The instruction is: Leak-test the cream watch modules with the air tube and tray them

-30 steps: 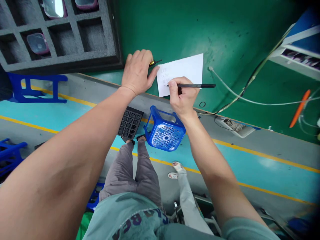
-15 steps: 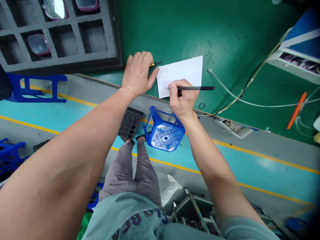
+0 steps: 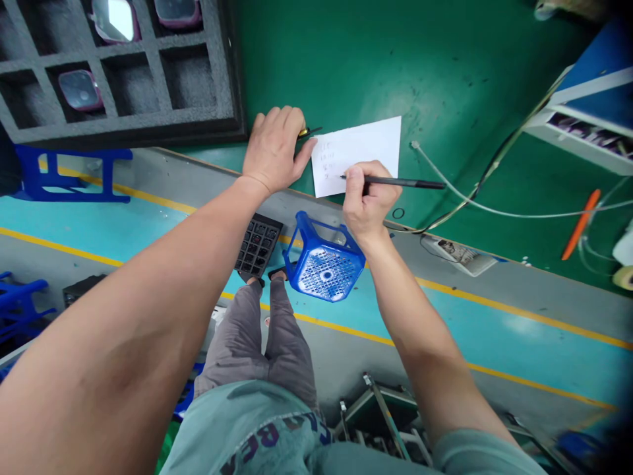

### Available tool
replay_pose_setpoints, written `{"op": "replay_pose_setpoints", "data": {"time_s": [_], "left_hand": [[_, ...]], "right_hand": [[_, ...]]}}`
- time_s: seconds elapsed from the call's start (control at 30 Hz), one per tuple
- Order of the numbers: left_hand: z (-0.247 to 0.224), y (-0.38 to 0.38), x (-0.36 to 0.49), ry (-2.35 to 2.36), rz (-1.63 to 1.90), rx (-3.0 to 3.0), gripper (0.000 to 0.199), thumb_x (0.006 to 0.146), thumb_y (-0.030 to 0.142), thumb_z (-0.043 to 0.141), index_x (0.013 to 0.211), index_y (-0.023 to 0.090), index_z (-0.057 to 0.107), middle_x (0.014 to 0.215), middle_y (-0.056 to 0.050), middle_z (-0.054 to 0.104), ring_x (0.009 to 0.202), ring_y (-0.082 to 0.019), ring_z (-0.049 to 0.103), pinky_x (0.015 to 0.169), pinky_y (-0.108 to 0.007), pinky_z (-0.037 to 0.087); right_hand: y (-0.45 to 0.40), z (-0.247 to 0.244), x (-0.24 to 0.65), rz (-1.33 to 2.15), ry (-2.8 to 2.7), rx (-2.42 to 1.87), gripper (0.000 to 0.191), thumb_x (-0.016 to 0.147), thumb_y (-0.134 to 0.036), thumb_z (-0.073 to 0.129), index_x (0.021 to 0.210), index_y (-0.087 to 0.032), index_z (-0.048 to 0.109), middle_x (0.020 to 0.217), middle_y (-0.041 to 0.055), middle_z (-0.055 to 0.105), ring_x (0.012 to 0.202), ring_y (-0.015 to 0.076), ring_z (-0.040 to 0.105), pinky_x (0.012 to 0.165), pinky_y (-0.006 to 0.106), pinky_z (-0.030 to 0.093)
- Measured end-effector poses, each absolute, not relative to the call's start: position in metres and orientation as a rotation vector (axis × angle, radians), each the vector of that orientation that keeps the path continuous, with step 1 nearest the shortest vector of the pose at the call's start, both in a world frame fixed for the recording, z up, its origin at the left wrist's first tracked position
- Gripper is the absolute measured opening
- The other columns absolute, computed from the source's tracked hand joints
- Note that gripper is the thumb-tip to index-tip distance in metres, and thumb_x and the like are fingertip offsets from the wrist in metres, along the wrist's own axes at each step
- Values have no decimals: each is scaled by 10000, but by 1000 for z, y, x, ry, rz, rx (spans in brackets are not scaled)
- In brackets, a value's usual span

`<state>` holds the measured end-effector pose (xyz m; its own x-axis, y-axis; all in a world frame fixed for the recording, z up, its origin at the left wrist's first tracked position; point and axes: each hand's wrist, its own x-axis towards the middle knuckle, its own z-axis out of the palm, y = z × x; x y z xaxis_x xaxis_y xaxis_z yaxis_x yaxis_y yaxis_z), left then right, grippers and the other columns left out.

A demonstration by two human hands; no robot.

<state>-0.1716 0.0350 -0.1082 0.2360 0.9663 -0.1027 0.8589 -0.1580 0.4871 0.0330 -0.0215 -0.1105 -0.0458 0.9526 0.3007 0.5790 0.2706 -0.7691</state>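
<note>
A: Where was the paper, w/ all that clutter?
B: White sheet of paper [image 3: 368, 145] flat on the green workbench [image 3: 475, 79], right by its front edge. Few short handwritten lines on it, too small to read.

A: And the hands?
B: R hand [image 3: 368, 198] was closed in a firm pen grip round a black pen [image 3: 410, 182], tip down on the sheet, next to the lines.

A: L hand?
B: L hand [image 3: 274, 150] lay on the bench just left of the sheet, fingers fairly spread, thumb out toward the paper's edge. Fingertips were right by a small black-and-yellow tool [image 3: 307, 132]. Can't tell if they had hold of it, and can't tell what tool.

A: What else was abt?
B: Dark grey foam tray [image 3: 157, 78] w/ square compartments behind the L hand, some holding clear pink-rimmed pieces [image 3: 80, 91]. Below the bench edge, blue plastic stool [image 3: 325, 267] by the person's grey trousers [image 3: 247, 336], black grid tray [image 3: 258, 245] beside it. White cable [image 3: 514, 212] and orange strip [image 3: 581, 224] on the bench, R side.
</note>
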Motion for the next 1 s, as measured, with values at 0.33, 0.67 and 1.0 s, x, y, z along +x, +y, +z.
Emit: {"op": "replay_pose_setpoints", "data": {"time_s": [0.33, 0.67, 1.0], "left_hand": [[-117, 36, -172, 1648, 432, 2060, 358, 1005, 615, 438, 1046, 287, 575, 1110, -173, 643, 1181, -426, 571, 996, -598, 398], [-116, 37, -173, 1644, 444, 2022, 317, 972, 620, 487, 1014, 317, 573, 1107, -159, 644, 1175, -426, 557, 978, -604, 411], [-109, 35, -173, 1675, 331, 2086, 396, 1006, 650, 400, 1091, 312, 588, 1139, -163, 651, 1185, -420, 560, 1028, -618, 405]], "right_hand": [[-21, -113, 32, 590, -1724, -1432, 385, 1092, -461, 442, 885, -208, 645, 817, 27, 676, 768, 168, 676, 736, 360, 512], [-22, -117, 33, 552, -1736, -1471, 379, 1101, -442, 408, 873, -213, 606, 811, 25, 659, 772, 162, 667, 750, 360, 509], [-22, -111, 29, 569, -1696, -1519, 445, 1102, -521, 385, 872, -224, 625, 821, 42, 656, 801, 189, 684, 777, 383, 540]]}}
